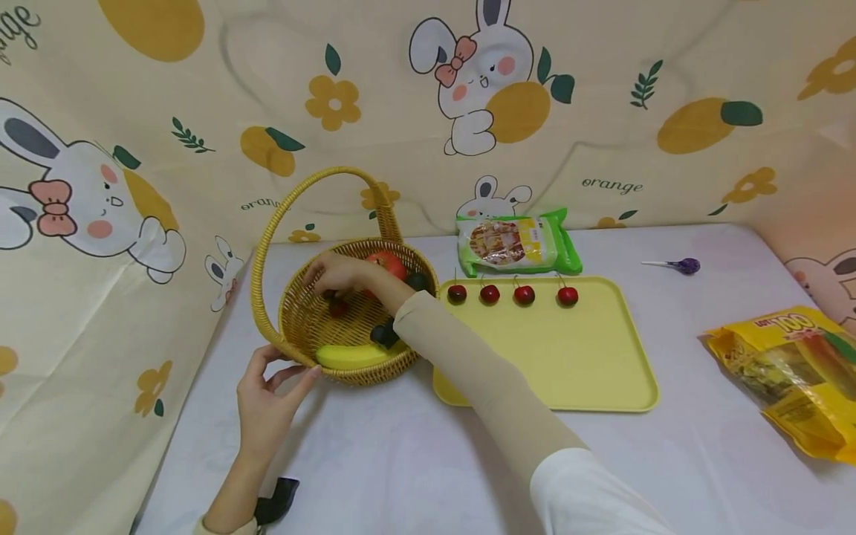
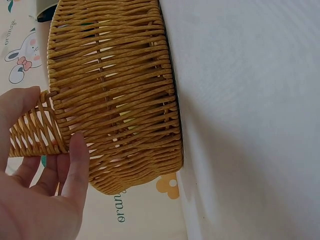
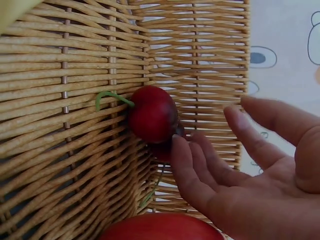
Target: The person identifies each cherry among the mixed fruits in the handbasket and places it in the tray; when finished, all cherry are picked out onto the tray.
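A wicker basket [image 1: 364, 379] with a tall arched handle stands left of the yellow tray. My left hand [image 1: 270, 394] grips it where the handle meets the rim; in the left wrist view the fingers curl round the handle's foot [image 2: 30, 132]. Inside the basket, my right hand [image 1: 341, 273] reaches low among the fruit. The right wrist view shows a red cherry [image 3: 152, 114] with a green stem, and a darker cherry [image 3: 161, 151] partly hidden behind it. Parted right fingers [image 3: 182, 165] have one tip right at the cherries. A banana [image 1: 351, 357] and a round red fruit [image 1: 388, 262] share the basket.
Several cherries [image 1: 524, 295] line the back of the yellow tray [image 1: 542, 364]. Behind it lies a green snack packet [image 1: 515, 244]. A purple lollipop [image 1: 686, 265] and a yellow bag [image 1: 796, 379] lie to the right. Patterned cloth [image 1: 374, 89] hangs behind the table.
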Demonstrator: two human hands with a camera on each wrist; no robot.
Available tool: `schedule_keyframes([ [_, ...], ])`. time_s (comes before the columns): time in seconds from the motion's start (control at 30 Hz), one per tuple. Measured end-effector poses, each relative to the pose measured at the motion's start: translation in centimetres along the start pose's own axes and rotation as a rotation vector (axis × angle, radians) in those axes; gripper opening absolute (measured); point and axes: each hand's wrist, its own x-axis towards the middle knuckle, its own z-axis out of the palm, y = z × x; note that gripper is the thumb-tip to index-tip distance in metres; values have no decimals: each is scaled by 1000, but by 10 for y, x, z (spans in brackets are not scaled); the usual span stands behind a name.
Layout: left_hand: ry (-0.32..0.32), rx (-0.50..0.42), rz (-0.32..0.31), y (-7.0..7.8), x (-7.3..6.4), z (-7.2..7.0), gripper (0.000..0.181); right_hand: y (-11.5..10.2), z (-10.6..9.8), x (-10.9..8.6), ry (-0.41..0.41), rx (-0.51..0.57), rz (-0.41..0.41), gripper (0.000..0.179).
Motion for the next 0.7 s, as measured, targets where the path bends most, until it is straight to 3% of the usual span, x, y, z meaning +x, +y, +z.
schedule_keyframes([
  [0.2, 5, 14, -2, 2, -1, 1, 51, 3, 2, 1, 24, 8, 53, 32],
  [0.43, -5, -18, -6, -1, -1, 0, 52, 3, 6, -3, -134, -167, 95, 31],
  [0.7, -7, -17, 5, -1, -2, 0, 52, 1, 10, -3, -184, -275, 63, 27],
])
